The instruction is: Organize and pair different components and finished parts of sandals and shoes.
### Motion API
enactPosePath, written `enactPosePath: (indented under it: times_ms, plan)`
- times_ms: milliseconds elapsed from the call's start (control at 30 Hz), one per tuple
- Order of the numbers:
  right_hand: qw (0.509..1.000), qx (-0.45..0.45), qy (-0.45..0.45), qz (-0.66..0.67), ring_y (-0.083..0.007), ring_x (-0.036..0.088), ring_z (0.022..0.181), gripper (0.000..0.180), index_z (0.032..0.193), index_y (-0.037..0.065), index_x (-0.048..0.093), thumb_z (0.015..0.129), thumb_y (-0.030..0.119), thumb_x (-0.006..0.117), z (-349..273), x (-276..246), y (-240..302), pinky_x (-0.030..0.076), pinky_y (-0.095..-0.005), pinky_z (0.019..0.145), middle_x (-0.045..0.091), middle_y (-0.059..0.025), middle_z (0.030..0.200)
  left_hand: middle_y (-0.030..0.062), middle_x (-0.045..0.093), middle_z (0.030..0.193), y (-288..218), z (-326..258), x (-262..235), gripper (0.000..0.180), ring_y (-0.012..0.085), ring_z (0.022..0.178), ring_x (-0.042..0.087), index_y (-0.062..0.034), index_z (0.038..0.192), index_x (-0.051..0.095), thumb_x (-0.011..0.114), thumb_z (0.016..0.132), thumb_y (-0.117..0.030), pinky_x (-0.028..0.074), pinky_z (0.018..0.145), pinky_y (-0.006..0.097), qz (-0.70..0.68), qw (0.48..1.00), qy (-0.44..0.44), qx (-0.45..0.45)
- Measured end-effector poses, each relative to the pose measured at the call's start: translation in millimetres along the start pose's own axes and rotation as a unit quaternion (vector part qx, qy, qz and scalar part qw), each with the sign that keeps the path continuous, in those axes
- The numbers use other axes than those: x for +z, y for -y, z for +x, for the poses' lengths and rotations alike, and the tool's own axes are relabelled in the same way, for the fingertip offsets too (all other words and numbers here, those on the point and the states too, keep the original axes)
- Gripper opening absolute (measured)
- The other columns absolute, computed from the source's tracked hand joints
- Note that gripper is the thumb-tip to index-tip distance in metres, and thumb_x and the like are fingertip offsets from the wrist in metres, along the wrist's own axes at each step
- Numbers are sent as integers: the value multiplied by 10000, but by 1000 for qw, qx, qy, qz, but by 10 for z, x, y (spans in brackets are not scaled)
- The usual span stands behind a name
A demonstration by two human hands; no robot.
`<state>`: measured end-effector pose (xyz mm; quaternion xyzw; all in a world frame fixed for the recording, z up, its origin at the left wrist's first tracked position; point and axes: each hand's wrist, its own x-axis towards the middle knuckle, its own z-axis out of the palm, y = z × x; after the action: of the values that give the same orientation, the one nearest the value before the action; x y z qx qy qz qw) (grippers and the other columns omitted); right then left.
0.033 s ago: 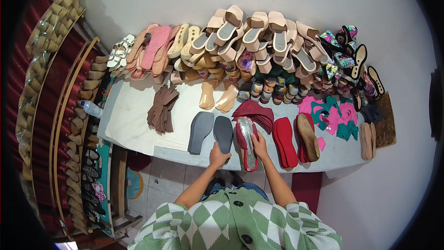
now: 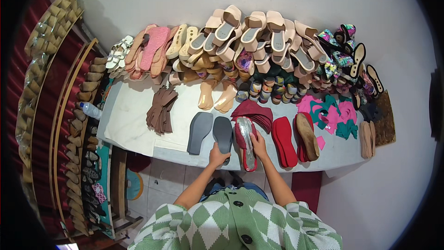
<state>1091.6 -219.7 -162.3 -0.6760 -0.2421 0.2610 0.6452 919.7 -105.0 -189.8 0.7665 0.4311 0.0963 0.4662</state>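
At the table's front edge, my left hand (image 2: 217, 156) grips the near end of a dark grey shoe sole (image 2: 223, 130), thumb on top. A lighter grey sole (image 2: 200, 132) lies just left of it. My right hand (image 2: 259, 145) is closed around the right side of a shoe last (image 2: 246, 144) with a red covering and clear, shiny plastic over its middle. Behind the last, a fanned stack of dark red pieces (image 2: 253, 115) rests on the table. To the right are bright red soles (image 2: 284, 142) and a brown sole-shaped piece (image 2: 307, 136) on more red ones.
Heeled sandals (image 2: 278, 37) are piled along the wall. Brown strips (image 2: 161, 109) and tan insoles (image 2: 207, 94) lie on the table (image 2: 127, 132). Pink and green scraps (image 2: 330, 116) sit at the right. A rack of shoe lasts (image 2: 76, 157) and a bottle (image 2: 90, 109) stand left.
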Motion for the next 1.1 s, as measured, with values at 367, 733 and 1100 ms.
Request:
enactPosePath:
  times_ms: [367,733,1100]
  plan:
    - [999,-13,6,-32,-145,527,955,332,1165,-24,514,909,187,492,5,18,66,398,-279,864,599,-105,1034,227,504,1110,300,74,-228,696,356,1026,499,92,1115,449,720,552,-216,401,906,378,92,976,-59,190]
    - [999,-4,10,-30,-130,526,944,343,1177,-20,506,911,196,501,14,-27,-16,402,-266,851,595,-88,1033,141,419,1208,-133,-186,-418,603,316,1108,404,-17,1128,489,735,605,-190,328,926,411,240,936,-197,166]
    - [1000,6,13,-22,-136,523,955,344,1163,-31,511,914,206,494,32,-45,-56,393,-270,866,596,-92,1033,166,393,1202,-117,-308,-38,537,302,1128,347,57,901,575,770,566,-316,290,899,409,328,922,-148,141]
